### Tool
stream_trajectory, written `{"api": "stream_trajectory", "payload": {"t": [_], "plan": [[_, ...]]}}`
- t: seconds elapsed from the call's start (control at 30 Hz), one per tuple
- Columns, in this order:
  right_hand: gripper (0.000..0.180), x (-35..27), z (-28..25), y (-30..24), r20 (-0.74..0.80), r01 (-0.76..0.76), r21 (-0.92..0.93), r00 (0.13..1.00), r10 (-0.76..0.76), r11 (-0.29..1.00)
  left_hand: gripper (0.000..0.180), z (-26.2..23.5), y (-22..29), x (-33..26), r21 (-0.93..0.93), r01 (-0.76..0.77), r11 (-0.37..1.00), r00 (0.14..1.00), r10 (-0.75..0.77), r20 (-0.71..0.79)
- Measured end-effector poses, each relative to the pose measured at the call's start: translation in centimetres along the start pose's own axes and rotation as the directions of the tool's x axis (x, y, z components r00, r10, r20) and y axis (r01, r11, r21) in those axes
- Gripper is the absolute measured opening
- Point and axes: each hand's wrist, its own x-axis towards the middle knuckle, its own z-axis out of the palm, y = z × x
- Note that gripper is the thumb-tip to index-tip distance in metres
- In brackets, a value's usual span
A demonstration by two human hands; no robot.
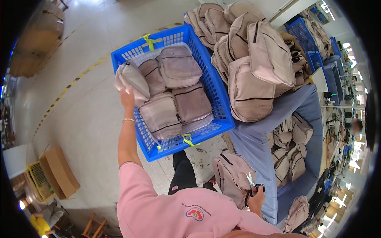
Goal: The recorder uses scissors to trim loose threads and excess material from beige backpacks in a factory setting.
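- Beige bag (135, 79): pale, soft-sided, rounded, tilted over the left rim of the blue basket (210, 135).
- Left hand (126, 96): fingers on that bag; whether they grip it, one cannot tell.
- Right hand (257, 200): closed around black-handled scissors (253, 185).

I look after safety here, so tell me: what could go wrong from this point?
The scissors in the right hand show bare blades in front of a bag; if close enough, they might nick its fabric.
The pale bag at the left hand overlaps the basket rim in this view, so it could slip outside.
The heap beside the basket is loosely stacked and may slide.
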Motion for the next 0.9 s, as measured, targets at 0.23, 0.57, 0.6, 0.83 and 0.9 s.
{"api": "stream_trajectory", "payload": {"t": [0.23, 0.57, 0.6, 0.83, 0.9], "plan": [[0.030, -0.3, 0.6, -8.6, 0.041, -0.081, -0.276, 0.994, 0.096, 0.958, 0.060, 7.6, -4.6, 9.8, 0.175, 0.024, 0.984, 0.998, -0.035, 0.061], [0.028, -2.3, 1.0, -11.9, -0.008, -0.031, -0.299, 1.000, 0.030, 0.954, 0.050, 10.2, -7.9, 7.6, 0.195, 0.165, 0.967, 0.972, -0.194, 0.137], [0.028, -2.2, 1.0, -12.4, -0.001, -0.024, -0.300, 1.000, 0.025, 0.954, 0.050, 10.0, -8.1, 7.2, 0.191, 0.146, 0.971, 0.973, -0.176, 0.151], [0.033, -1.9, 1.4, -12.1, 0.037, -0.023, -0.196, 0.999, 0.031, 0.980, 0.051, 3.1, -6.9, 7.6, -0.001, 0.074, 0.997, 0.968, -0.072, 0.239], [0.035, -1.7, 1.4, -11.8, 0.015, -0.019, -0.190, 1.000, 0.023, 0.982, 0.048, -0.5, -4.2, 10.0, -0.080, 0.027, 0.996, 0.987, -0.014, 0.161]]}}
